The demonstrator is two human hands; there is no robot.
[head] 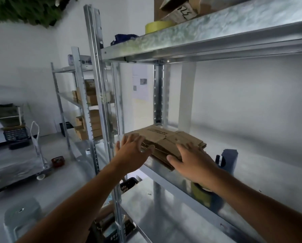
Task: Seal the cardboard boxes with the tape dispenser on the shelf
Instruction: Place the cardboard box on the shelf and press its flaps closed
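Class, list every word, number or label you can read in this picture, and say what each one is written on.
"D3": label on the far rack, the rest cut off.
Handwritten marks, perhaps "ZZ": box on the top shelf; not certain.
Printed word on the flattened cardboard boxes: upside down and too blurred to read.
Print on the sheets on the wall: too small to read.
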